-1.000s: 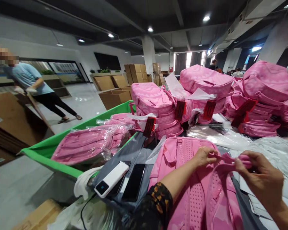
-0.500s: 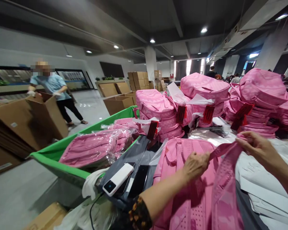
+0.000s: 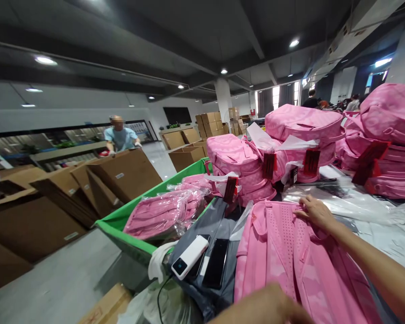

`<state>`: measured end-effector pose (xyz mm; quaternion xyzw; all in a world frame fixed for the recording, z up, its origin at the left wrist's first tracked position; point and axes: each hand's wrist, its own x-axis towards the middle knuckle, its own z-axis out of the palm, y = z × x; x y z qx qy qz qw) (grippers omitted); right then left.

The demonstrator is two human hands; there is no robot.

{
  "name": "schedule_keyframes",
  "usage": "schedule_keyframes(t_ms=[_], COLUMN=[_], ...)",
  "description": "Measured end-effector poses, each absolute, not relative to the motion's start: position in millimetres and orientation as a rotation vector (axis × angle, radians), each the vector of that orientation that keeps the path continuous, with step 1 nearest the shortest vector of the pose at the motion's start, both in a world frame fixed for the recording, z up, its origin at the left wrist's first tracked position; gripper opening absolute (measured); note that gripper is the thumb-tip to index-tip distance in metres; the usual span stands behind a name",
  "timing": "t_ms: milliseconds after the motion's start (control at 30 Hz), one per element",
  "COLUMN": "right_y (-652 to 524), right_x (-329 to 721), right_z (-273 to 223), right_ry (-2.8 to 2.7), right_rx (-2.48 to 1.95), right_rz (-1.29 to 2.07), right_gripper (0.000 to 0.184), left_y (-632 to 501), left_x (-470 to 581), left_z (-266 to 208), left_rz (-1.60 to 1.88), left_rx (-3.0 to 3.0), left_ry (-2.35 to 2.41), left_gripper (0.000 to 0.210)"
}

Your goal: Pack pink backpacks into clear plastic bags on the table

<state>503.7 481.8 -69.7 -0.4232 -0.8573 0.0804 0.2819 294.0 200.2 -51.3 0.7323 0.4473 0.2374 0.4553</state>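
Observation:
A pink backpack lies in front of me with its strap side up, both perforated shoulder straps running down it. My right hand rests on its upper right edge, by the top of one strap, with fingers stretched out over the fabric. Low in the view, my left hand is over the lower part of the backpack. It is blurred and partly cut off by the frame, so its fingers do not show clearly. Stacked pink backpacks with red tags stand behind.
Left of the backpack, a white power bank and a black phone lie on dark fabric. A green-rimmed bin holds plastic-wrapped pink bags. Cardboard boxes stand beyond, near a person. White plastic bags lie at right.
Both hands have let go of the shoulder strap they held up; it now lies on the backpack. My left hand moved down toward me, my right hand left onto the backpack's top. The view turned left.

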Motion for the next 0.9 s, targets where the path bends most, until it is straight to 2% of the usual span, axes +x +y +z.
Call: schedule_keyframes(t_ms=[67, 133, 233, 367, 467, 500, 600, 700, 900], right_y=[485.4, 487.9, 488.0, 481.3, 472.4, 468.3, 449.4, 421.6, 401.2], right_x=[507.8, 513.2, 518.6, 520.9, 521.5, 521.7, 522.8, 527.3, 545.4], right_z=[-87.9, -106.1, -128.2, -135.2, -130.0, -128.7, -130.5, -141.4, -163.1], right_ry=[-2.242, -2.243, -2.299, -2.211, -2.129, -2.115, -2.113, -2.154, -2.313], right_rx=[-1.194, -1.236, -1.171, -0.952, -0.849, -0.831, -0.788, -0.774, -0.893], right_rz=[0.009, -0.115, -0.102, 0.041, 0.105, 0.088, -0.082, -0.272, -0.284], right_gripper=[0.076, 0.076, 0.067, 0.056, 0.047, 0.045, 0.039, 0.030, 0.023], left_y=[241.8, 297.6, 379.3, 432.8, 426.6, 418.7, 385.4, 347.8, 330.5], left_x=[271.2, 253.0, 240.4, 251.1, 261.7, 263.1, 261.4, 258.0, 258.9], left_z=[-37.2, -34.0, -44.9, -60.0, -65.5, -68.4, -86.7, -119.3, -168.8], left_rz=[0.792, 1.047, 0.930, 0.856, 0.907, 0.928, 1.072, 1.213, 1.001], left_rx=[1.869, 1.943, 1.931, 1.910, 1.969, 2.001, 2.134, 2.254, 2.305], left_ry=[1.312, 1.764, 2.087, 1.976, 1.898, 1.870, 1.763, 1.673, 1.553], left_gripper=[0.049, 0.048, 0.037, 0.035, 0.023, 0.022, 0.037, 0.040, 0.038])
